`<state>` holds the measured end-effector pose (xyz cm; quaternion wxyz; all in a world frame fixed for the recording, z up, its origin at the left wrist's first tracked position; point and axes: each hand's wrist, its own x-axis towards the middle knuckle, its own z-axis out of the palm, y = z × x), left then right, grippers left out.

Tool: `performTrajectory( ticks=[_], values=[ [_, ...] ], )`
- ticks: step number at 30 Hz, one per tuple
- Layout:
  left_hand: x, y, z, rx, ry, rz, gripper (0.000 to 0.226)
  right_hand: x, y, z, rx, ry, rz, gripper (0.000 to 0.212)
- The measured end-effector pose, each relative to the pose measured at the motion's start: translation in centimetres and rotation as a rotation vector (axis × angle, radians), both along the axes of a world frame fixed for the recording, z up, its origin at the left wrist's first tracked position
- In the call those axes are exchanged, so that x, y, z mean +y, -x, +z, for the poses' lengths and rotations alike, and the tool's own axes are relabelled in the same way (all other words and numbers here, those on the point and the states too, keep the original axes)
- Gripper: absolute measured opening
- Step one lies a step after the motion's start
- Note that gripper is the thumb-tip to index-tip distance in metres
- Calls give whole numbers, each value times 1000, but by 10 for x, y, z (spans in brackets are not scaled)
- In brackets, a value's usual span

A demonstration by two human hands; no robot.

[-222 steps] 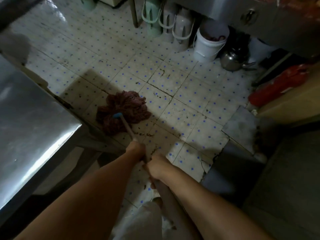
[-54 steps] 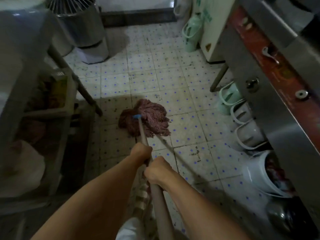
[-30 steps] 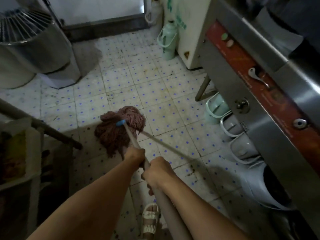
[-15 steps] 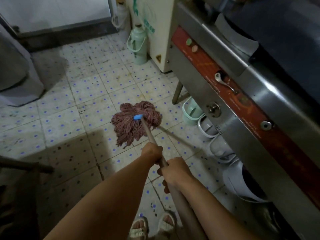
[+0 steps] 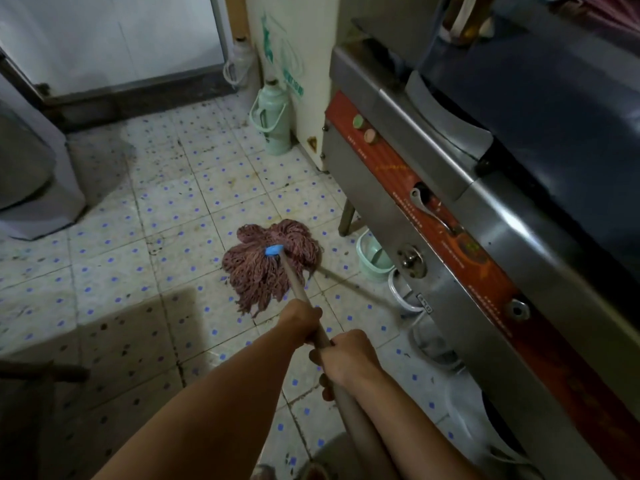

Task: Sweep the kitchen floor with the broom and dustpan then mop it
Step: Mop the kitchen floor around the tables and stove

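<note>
Left hand (image 5: pixel 300 320) ahead, right hand (image 5: pixel 349 358) behind, both wrapped round mop handle (image 5: pixel 294 285), forearms extended. Mop head (image 5: pixel 266 268) flat on tiled floor (image 5: pixel 138 237), beside steel cooker (image 5: pixel 415 209). Mop head closer to cooker than half-second ago.

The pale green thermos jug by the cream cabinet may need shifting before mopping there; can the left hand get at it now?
Probably not: the left hand grips the mop's tan handle, and the pale green thermos jug stands well beyond the reddish string mop head.
</note>
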<state>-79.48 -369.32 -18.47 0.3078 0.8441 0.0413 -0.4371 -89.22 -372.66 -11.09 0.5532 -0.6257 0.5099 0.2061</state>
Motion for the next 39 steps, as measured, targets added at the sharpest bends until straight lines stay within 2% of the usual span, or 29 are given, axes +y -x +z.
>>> performTrajectory(
  ticks=[10, 30, 36, 39],
  values=[
    [-45, -77, -8, 2, 24, 114, 39, -51, -82, -11, -33, 18, 101, 28],
    [-87, -412, -26, -28, 21, 162, 39, -94, -418, -30, -49, -22, 134, 34],
    [-96, -495, -48, -77, 22, 192, 40, -102, -497, -46, -85, -54, 130, 32],
    [-102, -525, -60, -104, -3, 150, 41, -108, -522, -55, -76, -106, 60, 28]
  ],
)
